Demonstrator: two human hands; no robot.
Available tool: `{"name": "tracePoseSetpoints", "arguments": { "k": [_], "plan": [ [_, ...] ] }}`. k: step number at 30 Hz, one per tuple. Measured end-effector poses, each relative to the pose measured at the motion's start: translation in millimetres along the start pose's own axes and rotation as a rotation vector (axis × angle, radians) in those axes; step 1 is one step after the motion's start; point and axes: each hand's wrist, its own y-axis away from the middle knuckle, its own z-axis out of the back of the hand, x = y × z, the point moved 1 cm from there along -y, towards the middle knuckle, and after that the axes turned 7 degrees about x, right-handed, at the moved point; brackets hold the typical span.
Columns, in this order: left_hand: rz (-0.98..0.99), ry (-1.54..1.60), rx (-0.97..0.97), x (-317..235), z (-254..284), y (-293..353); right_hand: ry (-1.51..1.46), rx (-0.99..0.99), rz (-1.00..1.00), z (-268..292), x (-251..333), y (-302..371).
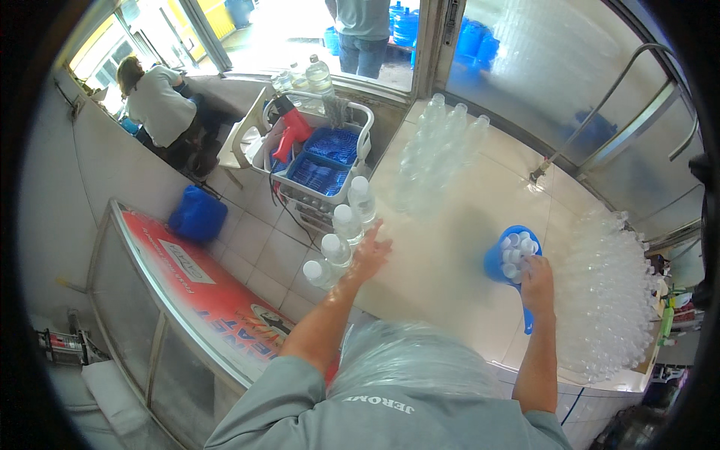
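A row of several clear bottles [362,201] with white caps stands upright along the left edge of the tiled table. Beside them my left hand [370,253] is open over the table, its fingers stretched out and apart. A blue dipper [493,264] full of white bottle caps [513,255] rests on the right part of the table, its handle toward me. My right hand [537,279] reaches over the dipper's near rim, fingers curled together at the caps. What those fingertips hold, if anything, is hidden by the hand.
Several uncapped clear bottles [439,154] stand at the table's back; many more [607,300] crowd its right side. A curved metal pipe [581,131] rises behind. Left of the table are a basket cart [360,154] with a red heat gun [291,129] and a freezer [202,277]. A person [161,105] sits beyond.
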Motion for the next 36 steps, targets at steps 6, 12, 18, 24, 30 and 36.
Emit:
{"name": "tracePoseSetpoints", "arguments": {
  "k": [6, 12, 18, 24, 30, 36],
  "plan": [
    [0.137, 0.081, -0.013, -4, 3, -6, -0.061, -0.054, -0.02, -2, 3, -1],
    [-0.297, -0.192, -0.144, -57, -18, -14, 0.026, -0.163, 0.01, -8, 6, -7],
    [-0.089, -0.349, -0.282, -105, -32, -71, -0.007, -0.366, 0.054, -30, -15, -11],
    [-0.268, -0.325, -0.439, -116, -23, -75, -0.084, -0.25, -0.142, -12, -2, 2],
    [-0.368, -0.6, -0.306, -142, -39, 20, -0.566, 0.091, 0.067, 22, 84, 12],
    [-0.283, -0.317, 0.052, -140, -58, 73, -0.437, 0.259, 0.5, 1, 169, 13]
  ]
}}
